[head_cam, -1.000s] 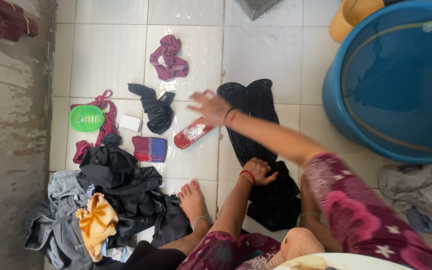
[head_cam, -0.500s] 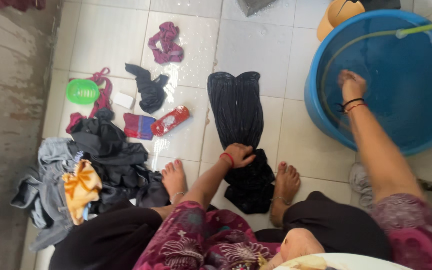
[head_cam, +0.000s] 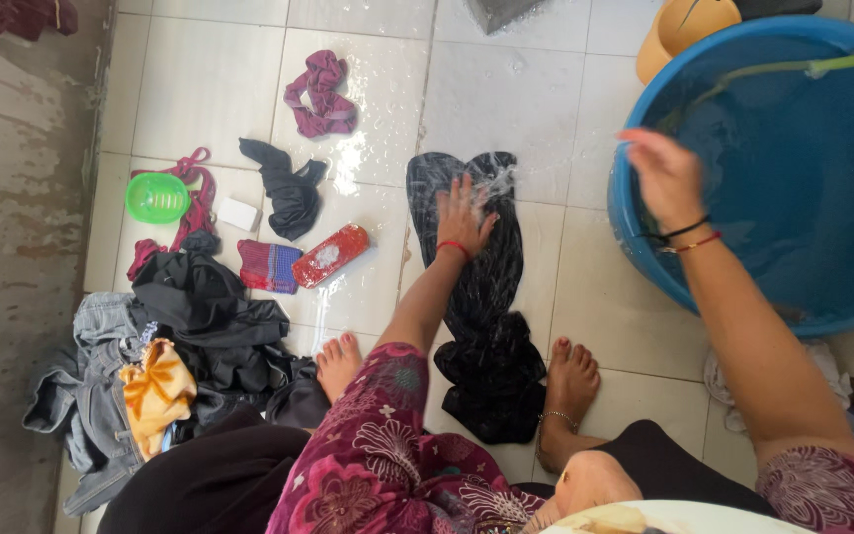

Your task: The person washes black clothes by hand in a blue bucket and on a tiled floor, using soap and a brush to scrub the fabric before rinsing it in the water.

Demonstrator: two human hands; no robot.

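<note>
Now left hand has slid up the black garment, flat, fingers spread; right hand lifted from blue tub, open, probably splashing water.

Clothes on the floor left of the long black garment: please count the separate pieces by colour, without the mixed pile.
Maroon: 2, twisted cloth and cloth under the green basket
Black: 1, crumpled piece
Red and blue: 1, folded cloth
Total: 4
</note>
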